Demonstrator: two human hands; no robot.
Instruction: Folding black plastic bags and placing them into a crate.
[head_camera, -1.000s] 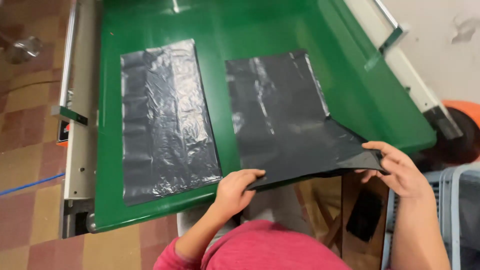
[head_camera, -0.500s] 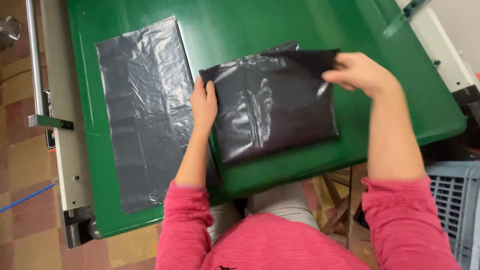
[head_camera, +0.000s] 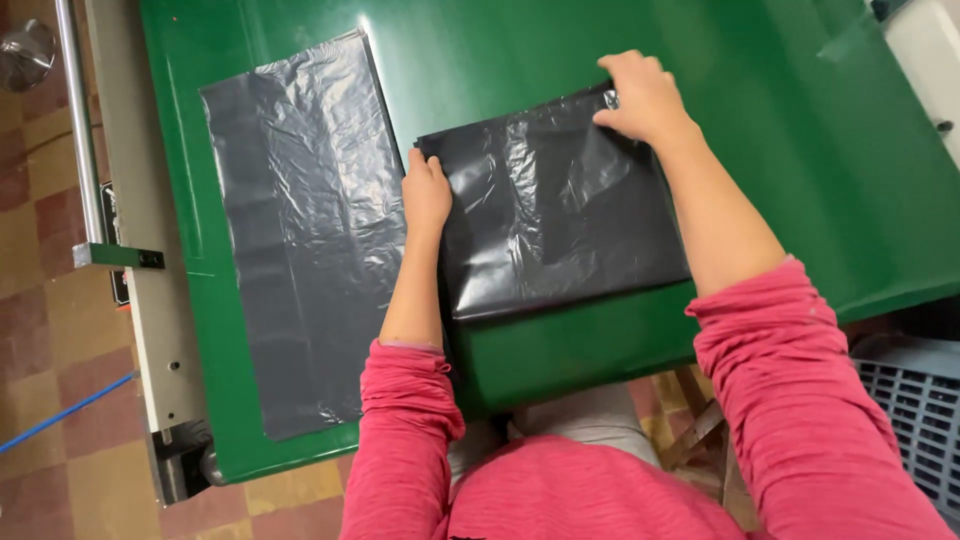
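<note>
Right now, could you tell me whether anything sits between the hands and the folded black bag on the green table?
Nothing visible does. The left hand presses the folded black bag's left edge and the right hand its far corner, both touching it directly.
</note>
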